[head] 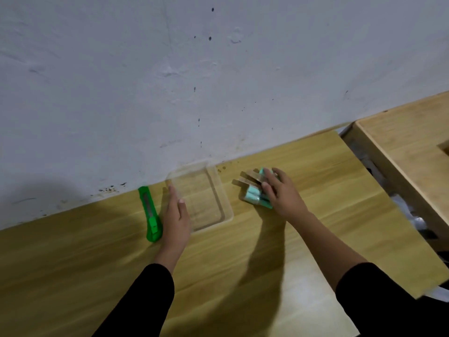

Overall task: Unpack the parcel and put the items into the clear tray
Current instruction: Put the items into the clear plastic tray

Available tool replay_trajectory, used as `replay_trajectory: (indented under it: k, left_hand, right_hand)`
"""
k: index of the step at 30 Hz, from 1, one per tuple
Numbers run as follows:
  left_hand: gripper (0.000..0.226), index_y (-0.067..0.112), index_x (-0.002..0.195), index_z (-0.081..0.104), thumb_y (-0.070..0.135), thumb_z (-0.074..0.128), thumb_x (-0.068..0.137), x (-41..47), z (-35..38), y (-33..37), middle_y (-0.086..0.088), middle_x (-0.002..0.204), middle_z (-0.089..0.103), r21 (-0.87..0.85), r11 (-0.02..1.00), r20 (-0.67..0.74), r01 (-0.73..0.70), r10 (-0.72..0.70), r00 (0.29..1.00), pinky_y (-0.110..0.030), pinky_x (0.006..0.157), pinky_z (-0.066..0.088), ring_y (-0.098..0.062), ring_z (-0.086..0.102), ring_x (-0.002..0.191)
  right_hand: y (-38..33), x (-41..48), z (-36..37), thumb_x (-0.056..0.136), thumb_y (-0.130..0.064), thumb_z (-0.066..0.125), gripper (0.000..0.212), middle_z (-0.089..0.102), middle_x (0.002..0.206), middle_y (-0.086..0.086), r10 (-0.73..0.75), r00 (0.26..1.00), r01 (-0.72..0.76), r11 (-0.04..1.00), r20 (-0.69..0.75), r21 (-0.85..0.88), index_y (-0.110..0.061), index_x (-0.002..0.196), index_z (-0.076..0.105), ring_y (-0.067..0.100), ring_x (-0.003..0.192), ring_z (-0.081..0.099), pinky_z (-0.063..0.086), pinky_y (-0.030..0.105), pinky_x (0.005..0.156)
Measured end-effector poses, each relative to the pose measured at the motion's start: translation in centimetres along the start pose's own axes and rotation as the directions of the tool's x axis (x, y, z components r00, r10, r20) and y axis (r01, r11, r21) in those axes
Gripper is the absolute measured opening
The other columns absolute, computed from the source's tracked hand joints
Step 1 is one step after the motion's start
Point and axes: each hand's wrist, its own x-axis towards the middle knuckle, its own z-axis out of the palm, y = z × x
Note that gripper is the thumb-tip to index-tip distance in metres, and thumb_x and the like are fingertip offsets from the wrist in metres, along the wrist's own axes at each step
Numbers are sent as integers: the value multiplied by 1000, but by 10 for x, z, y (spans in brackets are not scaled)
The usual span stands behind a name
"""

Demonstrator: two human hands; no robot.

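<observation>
A clear plastic tray (224, 210) lies on the wooden table near the wall, and I see nothing in it. My left hand (176, 221) rests flat against the tray's left side, fingers together and extended. To the tray's right sits a small parcel (252, 190) of teal rolls and brownish flat pieces. My right hand (283, 194) lies on top of the parcel with fingers curled over it. Whether the parcel is lifted off the table, I cannot tell.
A green utility knife (150, 215) lies just left of my left hand, pointing at the wall. The white wall (194, 81) runs along the table's far edge. Beyond the table's right edge stands another wooden piece (408, 154), with dark clutter in the gap.
</observation>
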Motion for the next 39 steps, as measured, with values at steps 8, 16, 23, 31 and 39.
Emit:
replay_trajectory:
  k: [8,16,23,31,39]
  left_hand:
    - [51,10,148,11,12,29,101,-5,0,7,17,139,23,-79,997,60,5,0,998,14,65,24,40,32,69]
    - [50,13,148,12,14,29,101,-7,-3,9,30,87,28,-54,998,24,-10,11,1000,6,52,31,12,24,57]
    - [51,17,149,11,16,28,101,-6,-3,7,33,84,24,-66,998,23,-7,9,1000,4,48,31,13,22,55]
    - [50,20,148,10,19,28,101,-4,-1,4,22,69,18,-18,1000,3,-11,11,1000,2,45,30,9,23,52]
    - [51,23,149,12,24,29,101,-3,8,-2,2,56,37,32,999,-78,5,-2,997,-17,37,27,-12,32,43]
  right_hand:
    - [-3,-9,13,70,-70,57,97,8,155,9,-142,983,173,934,119,-312,-35,146,9,31,138,18,33,45,108]
    - [-7,6,23,71,-69,56,93,23,148,18,-150,988,152,919,36,-364,-31,146,14,39,126,34,39,47,100]
    - [-20,15,29,77,-47,66,87,20,147,18,-26,1000,26,980,2,-198,-33,145,14,37,130,28,38,46,102]
    - [-20,3,30,77,-44,66,85,26,145,19,12,998,-17,997,-56,-82,-29,146,18,36,130,30,35,44,105]
    - [-63,-13,14,77,-40,69,87,27,143,19,-27,991,41,993,-129,109,-29,146,18,33,128,36,41,42,104]
